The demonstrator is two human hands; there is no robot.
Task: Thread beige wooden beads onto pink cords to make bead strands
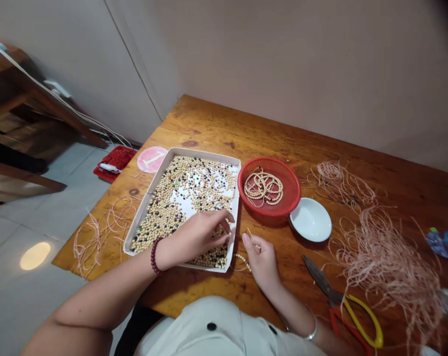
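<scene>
My left hand [197,237] reaches into a white cardboard tray [139,222], its fingers curled down among loose cream, dark and a few green beads [183,188] near the right wall. Whether those fingers pinch a bead, I cannot tell. Just outside the tray, my right hand [259,259] pinches a thin pale cord [251,235] whose tip points up. A short strand of cream beads [242,261] hangs from that hand towards the tray corner. A dark red bead bracelet [155,256] circles my left wrist.
On the wooden table [224,133] lie a red basket [291,183] of bead strands, a white saucer [310,220], red-and-yellow-handled scissors [322,279] and pink cord tangles [379,257], [101,237]. A pink numbered disc [152,159] lies at the far edge; a wall runs behind.
</scene>
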